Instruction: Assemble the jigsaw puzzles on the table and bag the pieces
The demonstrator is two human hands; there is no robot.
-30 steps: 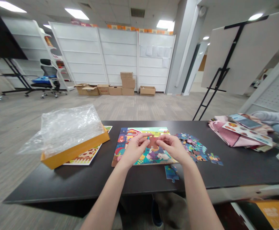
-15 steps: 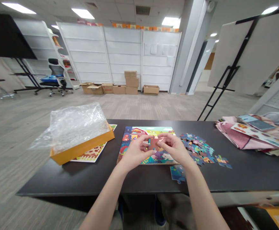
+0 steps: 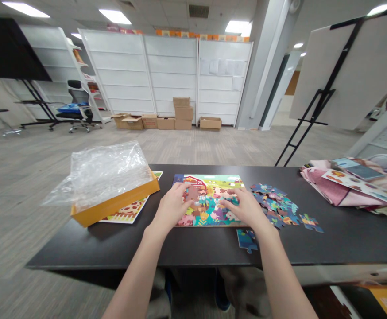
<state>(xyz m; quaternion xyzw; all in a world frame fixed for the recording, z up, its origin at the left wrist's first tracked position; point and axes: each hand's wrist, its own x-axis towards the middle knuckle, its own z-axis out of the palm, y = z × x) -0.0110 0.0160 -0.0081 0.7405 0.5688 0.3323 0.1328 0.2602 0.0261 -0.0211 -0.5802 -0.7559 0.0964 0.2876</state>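
1. Two bare hands over a bright farm-scene puzzle (image 3: 207,215), which lies flat on the dark surface (image 3: 187,250), btwn. & partly beneath both.
2. L hand (image 3: 175,201): at puzzle's L side, index & thumb parted. A brown patch (image 3: 192,194) shows btwn. these digits; cannot tell if it's a gripped pc. or part of the picture, so grasp uncertain.
3. R hand (image 3: 243,204): released, thumb & fingers spread, over puzzle's R side; contact w/ it not clear.
4. Loose pcs. (image 3: 275,204): overlapping heap just R of R hand. One multicolored pc. (image 3: 311,223) lies apart, farther R.
5. Blue pc. (image 3: 245,239): on near side of R hand, beside the wrist, below puzzle's near edge.
6. Yellow box (image 3: 117,202): L of L hand, tilted, w/ crumpled clear plastic (image 3: 110,170) on top; printed sheet (image 3: 132,212) partly under it.
7. Pink cloth (image 3: 326,190): well R of R hand, w/ a phone-like slab (image 3: 361,169) & an illus. sheet (image 3: 361,188) on top.
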